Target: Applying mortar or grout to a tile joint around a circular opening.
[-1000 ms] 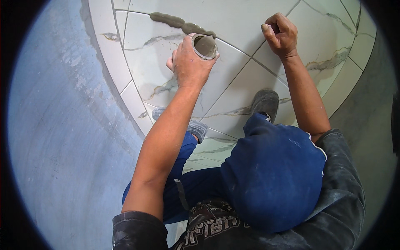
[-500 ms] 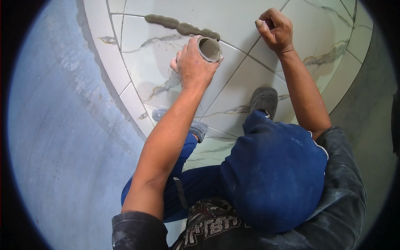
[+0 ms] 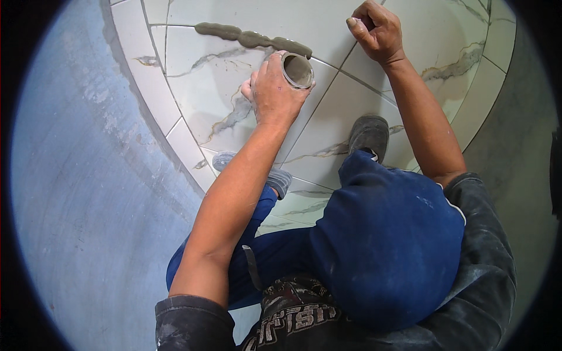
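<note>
My left hand (image 3: pixel 275 96) grips a small round container (image 3: pixel 297 70) of grey paste, tilted so its opening shows, just below a lumpy line of grey paste (image 3: pixel 252 37) lying along a joint between white, grey-veined tiles (image 3: pixel 322 134). Higher up and to the right, my right hand (image 3: pixel 374 32) is curled closed above the tiles, thumb against the bent fingers; whatever may be inside them is hidden.
A blue-grey rough surface (image 3: pixel 88 187) borders the narrow edge tiles (image 3: pixel 143 64) on the left; a dark grey surface (image 3: pixel 515 128) lies right. My blue-clad knee (image 3: pixel 386 245), grey right shoe (image 3: pixel 367 136) and striped left slipper (image 3: pixel 280 182) are below my hands.
The paste line reaches slightly further right beside the container. My left hand has moved a little right and down with the container; my right hand has shifted up and left, still curled.
</note>
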Action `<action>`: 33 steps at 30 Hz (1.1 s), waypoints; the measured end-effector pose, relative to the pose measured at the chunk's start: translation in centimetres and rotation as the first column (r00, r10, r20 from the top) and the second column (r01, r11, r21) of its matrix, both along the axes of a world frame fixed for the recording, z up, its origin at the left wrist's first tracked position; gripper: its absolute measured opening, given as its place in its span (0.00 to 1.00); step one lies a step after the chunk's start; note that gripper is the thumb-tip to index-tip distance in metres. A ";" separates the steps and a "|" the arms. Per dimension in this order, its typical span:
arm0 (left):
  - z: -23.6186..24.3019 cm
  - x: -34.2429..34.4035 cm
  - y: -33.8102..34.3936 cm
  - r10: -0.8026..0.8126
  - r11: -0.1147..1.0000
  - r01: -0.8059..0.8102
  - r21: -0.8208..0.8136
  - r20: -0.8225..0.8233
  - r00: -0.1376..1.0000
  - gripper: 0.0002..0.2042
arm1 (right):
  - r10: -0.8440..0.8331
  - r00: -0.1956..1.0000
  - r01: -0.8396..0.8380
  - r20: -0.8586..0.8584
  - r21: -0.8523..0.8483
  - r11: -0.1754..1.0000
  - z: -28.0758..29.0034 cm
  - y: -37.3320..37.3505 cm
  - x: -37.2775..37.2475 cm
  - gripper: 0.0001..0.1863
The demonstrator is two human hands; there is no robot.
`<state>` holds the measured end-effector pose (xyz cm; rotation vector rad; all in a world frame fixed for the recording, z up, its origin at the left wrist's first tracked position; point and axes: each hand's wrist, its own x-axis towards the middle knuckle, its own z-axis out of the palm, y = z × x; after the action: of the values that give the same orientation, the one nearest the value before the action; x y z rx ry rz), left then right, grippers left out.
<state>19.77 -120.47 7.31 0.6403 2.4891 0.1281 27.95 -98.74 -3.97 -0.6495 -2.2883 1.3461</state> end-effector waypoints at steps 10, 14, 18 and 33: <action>-0.3 1.5 0.7 -0.063 0.998 0.062 0.032 0.026 0.998 0.35 | 0.046 0.998 -0.047 0.034 0.013 0.999 0.1 0.5 0.3 0.18; -0.6 1.6 0.5 -0.086 0.994 0.085 0.065 0.021 0.996 0.36 | 0.024 0.999 -0.025 0.025 0.015 1.000 0.3 0.3 -0.2 0.18; -0.5 2.4 0.8 -0.098 0.992 0.096 0.086 0.019 0.995 0.36 | 0.027 0.999 -0.028 0.042 0.025 0.999 0.2 0.3 0.0 0.18; -0.4 4.6 -0.8 -0.169 0.986 0.169 -0.004 0.068 0.983 0.34 | 0.035 0.997 -0.035 0.063 -0.009 0.999 0.3 0.6 0.1 0.18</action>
<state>24.39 -121.28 6.94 0.8265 2.3580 0.0723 28.08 -98.19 -3.67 -0.6658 -2.3557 1.3693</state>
